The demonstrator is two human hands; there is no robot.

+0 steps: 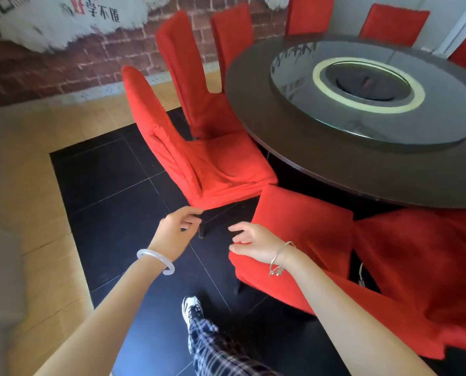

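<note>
Chair-straightening at the round table (pixel 321 164), reach phase by the look of it. Skewed chair (pixel 221 169), red slip-covered, stands off the table's left edge and is turned aside, so that a seat corner rather than the seat front meets the rim. Its dark front leg (pixel 202 229) shows under the cover hem on the side away from the table. Left hand (pixel 176 230) hovers just beside that hem, fingers loosely curled with nothing in them: released, and I cannot confirm contact. Near chair (pixel 302 232), same red cover, sits at the table's near edge. Right hand (pixel 253 242) is at the corner of it farthest from the table, fingers spread and relaxed, thumb seemingly touching the cloth edge; not clenched, no grasp taken. Judgement: hands are arriving and neither chair is held, so the step in hand is the approach. Next move likely calls for closing the left fingers on the skewed chair's hem or seat frame, getting a firm hold through loose cloth, then swinging the seat square to the table rim without knocking the near chair.
</note>
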